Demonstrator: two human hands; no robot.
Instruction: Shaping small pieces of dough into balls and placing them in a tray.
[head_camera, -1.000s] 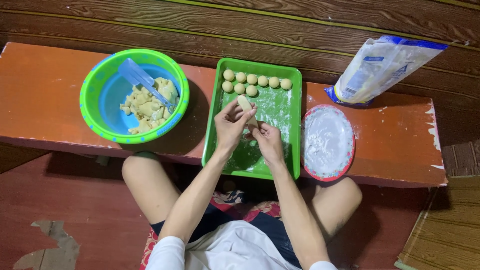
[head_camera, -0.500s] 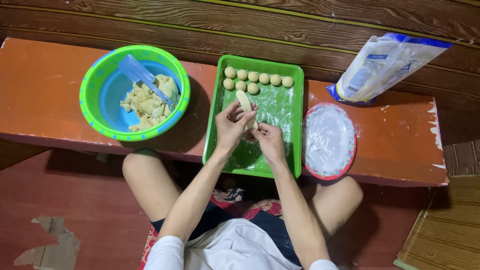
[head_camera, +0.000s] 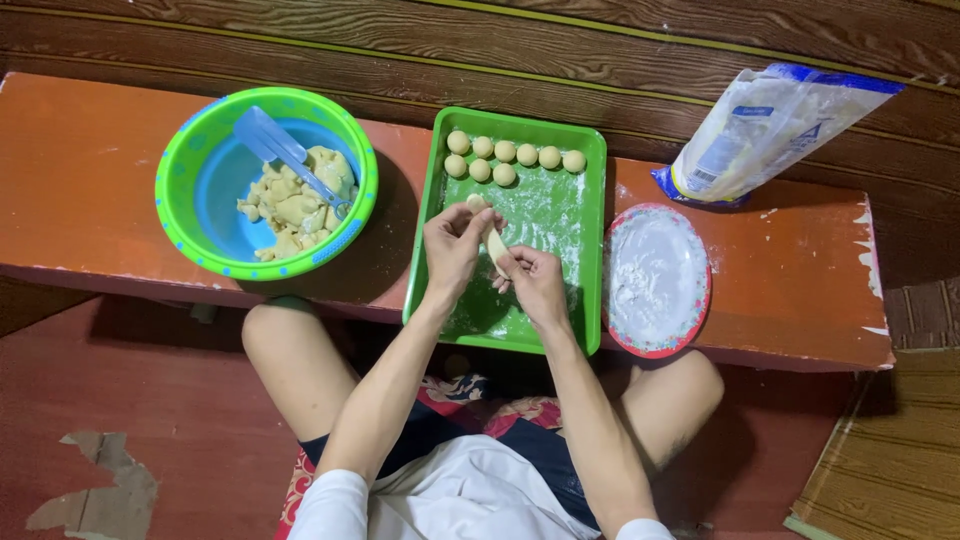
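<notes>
Table: a long orange table (head_camera: 90, 170) runs across in front of me, with dark wooden boards behind it and my knees under its near edge.
Bowl: at the left stands a green bowl (head_camera: 190, 230) with a blue inside; pale yellow dough (head_camera: 295, 205) lies heaped on its right side, and a clear blue plastic scraper (head_camera: 275, 145) leans in it, its end in the dough.
Tray: in the middle sits a green tray (head_camera: 590, 240), dusted with white flour, its near edge sticking out past the table toward me.
Dough balls: eight small dough balls (head_camera: 505, 152) lie in two rows at the far end of the tray, five behind and three in front, touching one another.
Left hand: my left hand (head_camera: 450, 245) is over the tray; its grip is narrow, fingertips pinched on the upper end of a dough piece.
Dough piece: the dough piece (head_camera: 494, 240) is a short pale strip, held tilted above the floured tray between my two hands, just in front of the rows of balls.
Right hand: my right hand (head_camera: 535, 285) holds the lower end of the same strip, fingers curled close around it.
Plate: just right of the tray a red-rimmed plate (head_camera: 702, 300) carries a layer of white flour.
Bag: behind the plate a white and blue plastic bag (head_camera: 770, 130) lies on its side, partly on the table.
</notes>
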